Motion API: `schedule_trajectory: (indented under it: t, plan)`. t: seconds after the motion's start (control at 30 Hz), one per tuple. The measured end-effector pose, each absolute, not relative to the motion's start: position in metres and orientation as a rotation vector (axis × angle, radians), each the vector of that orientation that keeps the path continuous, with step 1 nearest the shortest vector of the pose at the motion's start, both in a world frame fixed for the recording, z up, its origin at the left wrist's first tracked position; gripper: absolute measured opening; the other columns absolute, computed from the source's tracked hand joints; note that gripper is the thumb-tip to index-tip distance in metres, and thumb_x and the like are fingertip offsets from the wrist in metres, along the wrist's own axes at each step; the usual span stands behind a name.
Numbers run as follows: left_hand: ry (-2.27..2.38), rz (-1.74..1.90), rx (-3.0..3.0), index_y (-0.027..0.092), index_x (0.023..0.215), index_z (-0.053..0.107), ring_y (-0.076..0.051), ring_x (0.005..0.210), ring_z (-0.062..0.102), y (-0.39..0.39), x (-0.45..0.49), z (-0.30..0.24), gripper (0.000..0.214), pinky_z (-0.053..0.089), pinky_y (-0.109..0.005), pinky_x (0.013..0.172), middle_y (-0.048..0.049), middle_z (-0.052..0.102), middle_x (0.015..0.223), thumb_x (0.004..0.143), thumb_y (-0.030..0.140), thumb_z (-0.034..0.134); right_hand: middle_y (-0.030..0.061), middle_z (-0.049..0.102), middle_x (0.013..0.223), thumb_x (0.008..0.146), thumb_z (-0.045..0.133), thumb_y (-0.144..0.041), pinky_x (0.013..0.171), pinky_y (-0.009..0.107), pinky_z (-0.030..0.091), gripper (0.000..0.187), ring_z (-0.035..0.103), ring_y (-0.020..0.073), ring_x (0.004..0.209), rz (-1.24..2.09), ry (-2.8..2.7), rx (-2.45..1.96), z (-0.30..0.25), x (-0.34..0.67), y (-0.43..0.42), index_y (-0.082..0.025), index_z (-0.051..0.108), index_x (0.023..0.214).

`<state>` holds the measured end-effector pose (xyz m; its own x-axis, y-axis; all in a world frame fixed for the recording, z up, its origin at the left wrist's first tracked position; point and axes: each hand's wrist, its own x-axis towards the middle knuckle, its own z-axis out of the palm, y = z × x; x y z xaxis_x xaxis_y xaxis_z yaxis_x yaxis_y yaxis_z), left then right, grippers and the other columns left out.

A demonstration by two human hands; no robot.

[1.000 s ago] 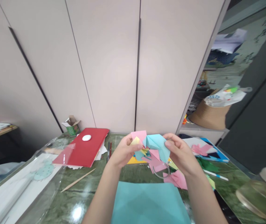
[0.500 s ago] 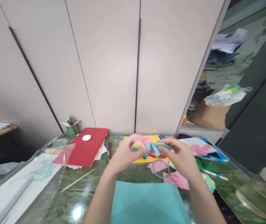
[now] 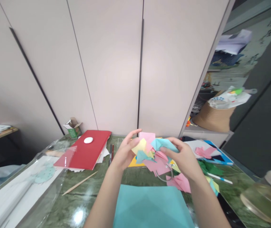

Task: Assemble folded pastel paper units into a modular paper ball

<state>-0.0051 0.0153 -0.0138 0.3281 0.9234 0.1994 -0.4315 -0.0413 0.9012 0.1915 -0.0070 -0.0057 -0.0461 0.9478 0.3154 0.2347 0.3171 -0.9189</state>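
Observation:
A folded paper piece made of pink, yellow and light blue parts is held up over the table. My right hand pinches its light blue part between thumb and fingers. At the opposite side, my left hand has its fingers spread, with the forefinger raised near the pink flap. Its fingertips are close to the yellow part, and I cannot tell whether they touch. Below both forearms lies a teal paper sheet. A clear ring-shaped object and a pink folded paper lie just behind it.
On the left are a red folder with a white disc, a pointed wooden stick and a plastic-covered drawing. A lidded jar stands at right, past a white pen. Cabinet doors rise behind.
The folded paper has turned, so more of its yellow, pink and blue faces show. My left hand's fingers have spread from their pinch; my right hand keeps hold of the blue part.

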Motion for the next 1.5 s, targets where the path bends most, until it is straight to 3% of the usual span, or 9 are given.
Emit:
schedule_trajectory:
  t: [0.1,0.27,0.5,0.6,0.83,1.0,1.2,1.4,1.5]
  plan:
    - [0.449,1.119,1.084,0.023,0.124,0.049,-0.021,0.088,0.06,0.018,-0.005,-0.018,0.054,0.046,-0.03,0.071,-0.0096,0.062,0.107,0.075,0.042,0.061,0.0024,0.067,0.082,0.073,0.065,-0.035,0.065,0.027,0.048,0.023,0.06,0.0176,0.073,0.815,-1.403,-1.13,-0.011,0.193,-0.004,-0.019,0.063,0.089]
    - [0.629,1.032,1.305,0.018,0.113,0.058,-0.023,0.095,0.059,0.016,0.007,-0.023,0.053,0.045,-0.034,0.082,-0.0106,0.063,0.108,0.064,0.031,0.074,0.0042,0.067,0.087,0.072,0.066,-0.039,0.069,0.03,0.049,0.03,0.061,0.02,0.079,0.782,-1.352,-1.109,-0.014,0.188,-0.001,-0.019,0.06,0.094]
    - [0.888,1.049,1.575,0.018,0.104,0.061,-0.022,0.091,0.061,0.012,0.01,-0.016,0.034,0.046,-0.032,0.079,-0.0064,0.067,0.101,0.074,0.034,0.063,0.0045,0.061,0.116,0.074,0.066,-0.038,0.084,0.031,0.048,0.047,0.059,0.0209,0.101,0.849,-1.491,-1.045,-0.009,0.193,-0.004,-0.028,0.05,0.117]
    - [0.872,0.918,1.711,0.019,0.102,0.062,-0.02,0.091,0.06,0.008,0.001,-0.009,0.031,0.045,-0.03,0.078,-0.0048,0.067,0.101,0.074,0.031,0.062,0.0055,0.061,0.113,0.079,0.059,-0.041,0.089,0.033,0.046,0.047,0.058,0.0203,0.105,0.927,-1.512,-0.975,-0.01,0.198,-0.003,-0.028,0.045,0.122]
    - [0.949,0.601,1.936,0.017,0.091,0.066,-0.016,0.074,0.057,0.004,-0.013,-0.003,0.025,0.042,-0.025,0.064,-0.0019,0.066,0.084,0.07,0.03,0.062,0.0065,0.064,0.111,0.07,0.07,-0.031,0.086,0.034,0.048,0.044,0.06,0.0225,0.102,1.167,-1.729,-0.941,-0.011,0.197,-0.002,-0.023,0.057,0.111]
    - [1.014,0.825,1.871,0.019,0.098,0.065,-0.015,0.074,0.056,0.008,-0.008,-0.006,0.03,0.042,-0.025,0.063,-0.0034,0.066,0.094,0.069,0.028,0.062,0.0037,0.068,0.092,0.074,0.065,-0.031,0.07,0.031,0.052,0.027,0.063,0.0202,0.084,0.961,-1.755,-1.077,-0.012,0.19,-0.003,-0.021,0.062,0.098]
    - [1.116,1.01,1.81,0.02,0.096,0.063,-0.016,0.074,0.057,0.009,-0.003,-0.008,0.031,0.044,-0.025,0.063,-0.0022,0.066,0.091,0.067,0.031,0.065,0.0075,0.065,0.11,0.074,0.066,-0.03,0.085,0.037,0.05,0.03,0.062,0.0234,0.099,0.924,-1.655,-1.037,-0.013,0.189,0.0,-0.022,0.062,0.103]
    - [0.974,1.202,1.541,0.021,0.113,0.054,-0.02,0.094,0.06,0.012,0.003,-0.009,0.051,0.048,-0.028,0.074,-0.0056,0.066,0.102,0.064,0.024,0.07,0.0086,0.067,0.108,0.072,0.069,-0.032,0.082,0.038,0.052,0.037,0.063,0.0249,0.097,1.093,-1.48,-0.946,-0.016,0.191,0.002,-0.022,0.059,0.106]
    - [0.918,1.297,1.458,0.02,0.107,0.057,-0.019,0.096,0.059,0.013,0.008,-0.012,0.048,0.047,-0.028,0.077,-0.0054,0.065,0.104,0.062,0.022,0.073,0.0084,0.067,0.106,0.073,0.069,-0.03,0.081,0.038,0.052,0.038,0.064,0.0234,0.094,1.144,-1.415,-0.879,-0.019,0.19,0.004,-0.022,0.058,0.108]
